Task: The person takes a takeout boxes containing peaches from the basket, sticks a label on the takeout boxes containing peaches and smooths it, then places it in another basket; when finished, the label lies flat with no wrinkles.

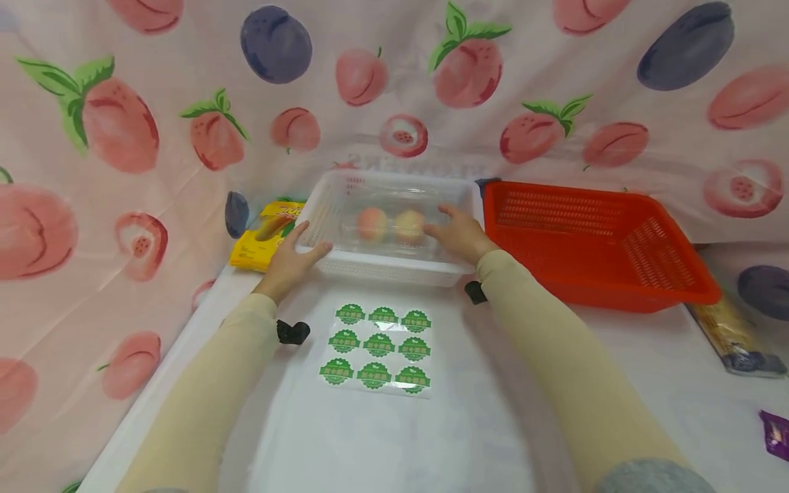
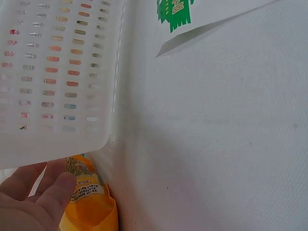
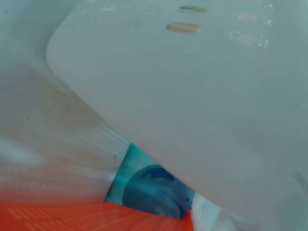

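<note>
A white plastic basket (image 1: pixel 394 266) with slotted walls stands at the back of the table. Inside it are a clear plastic container (image 1: pixel 403 195) and two round fruits, a reddish one (image 1: pixel 372 224) and a yellowish one (image 1: pixel 409 226). My left hand (image 1: pixel 291 263) is at the basket's front left corner, thumb and fingers spread apart. In the left wrist view its fingers (image 2: pixel 50 171) are beside the basket's end. My right hand (image 1: pixel 461 236) reaches over the basket's right side, fingers extended towards the yellowish fruit. Whether they touch it, I cannot tell.
A red basket (image 1: pixel 592 267) stands to the right, beside the white one. Behind my left hand lies a yellow packet (image 1: pixel 255 248). A sheet of round green stickers (image 1: pixel 377 349) lies in front. At the right are another packet (image 1: pixel 736 335) and a purple wrapper (image 1: pixel 775 435).
</note>
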The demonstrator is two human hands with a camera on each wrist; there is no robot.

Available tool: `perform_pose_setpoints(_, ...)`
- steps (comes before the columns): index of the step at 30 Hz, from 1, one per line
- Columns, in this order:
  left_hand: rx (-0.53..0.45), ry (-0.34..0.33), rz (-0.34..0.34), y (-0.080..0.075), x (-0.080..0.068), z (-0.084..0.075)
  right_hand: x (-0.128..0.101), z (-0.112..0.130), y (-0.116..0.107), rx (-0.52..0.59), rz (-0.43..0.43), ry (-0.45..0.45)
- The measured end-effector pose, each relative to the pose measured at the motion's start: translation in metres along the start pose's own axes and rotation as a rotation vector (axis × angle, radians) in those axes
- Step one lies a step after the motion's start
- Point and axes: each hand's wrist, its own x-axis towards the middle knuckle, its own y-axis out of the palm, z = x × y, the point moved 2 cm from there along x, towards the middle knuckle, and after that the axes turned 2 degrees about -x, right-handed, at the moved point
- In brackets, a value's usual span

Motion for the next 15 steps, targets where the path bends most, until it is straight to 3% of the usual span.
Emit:
perform_pose_setpoints(7, -0.009, 0.001, -0.008, 0.000, 0.002, 0.000, 0.013, -0.002, 0.005, 0.079, 0.043, 0.078)
perform_pose_setpoints(15, -0.025, -0.004, -0.003, 0.000, 0.000, 0.000, 0.023, -0.005, 0.016, 0.163, 0.089, 0.078)
